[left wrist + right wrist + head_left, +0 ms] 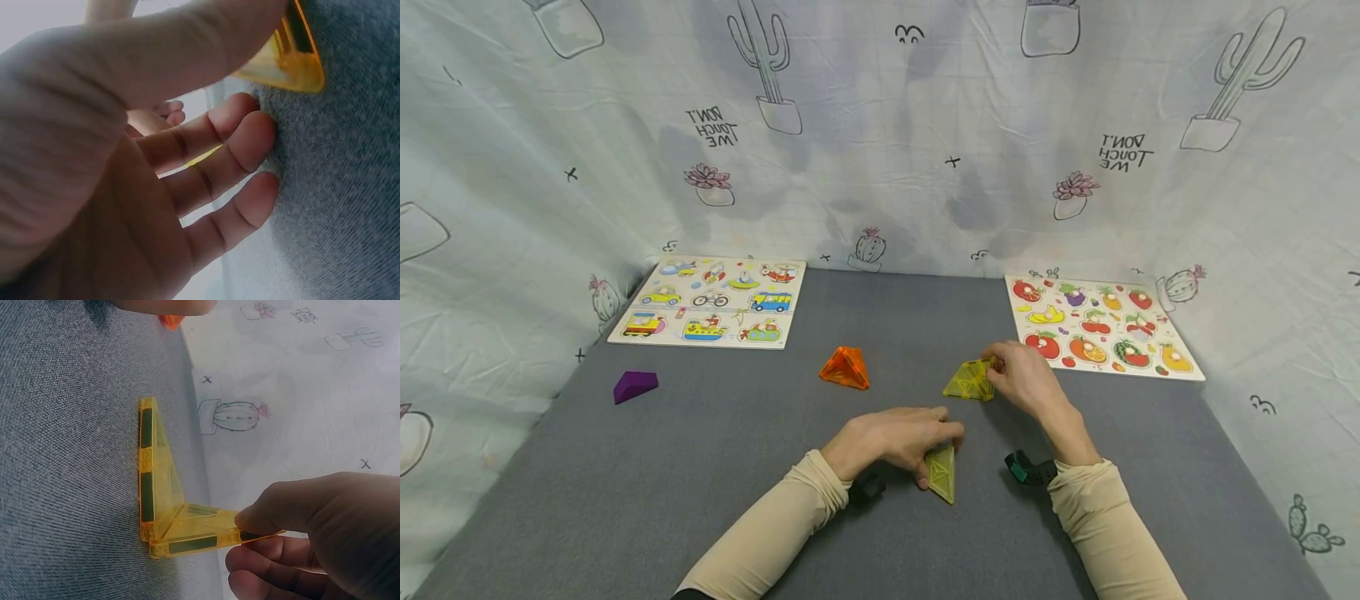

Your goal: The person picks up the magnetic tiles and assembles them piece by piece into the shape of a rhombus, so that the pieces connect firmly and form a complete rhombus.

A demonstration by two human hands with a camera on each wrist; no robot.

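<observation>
My right hand (1024, 379) pinches one yellow triangular magnetic tile (200, 526) between thumb and fingers. That tile stands up from the table, meeting a second yellow triangular magnetic tile (164, 469) that lies flat, edge against edge. Nearer the front, my left hand (898, 437) holds a third yellow triangular magnetic tile (942, 475) by its edges, low over the table. In the left wrist view the thumb covers much of this tile (300, 69), and the other fingertips (256, 194) are bent near the grey cloth. The left index finger is hidden there.
An orange pyramid (846, 367) of tiles stands at mid-table, with a purple block (635, 386) far left. A vehicle puzzle board (711, 302) lies back left, a fruit puzzle board (1105, 327) back right. Behind the grey table (625, 492) hangs a cactus-print curtain (865, 150).
</observation>
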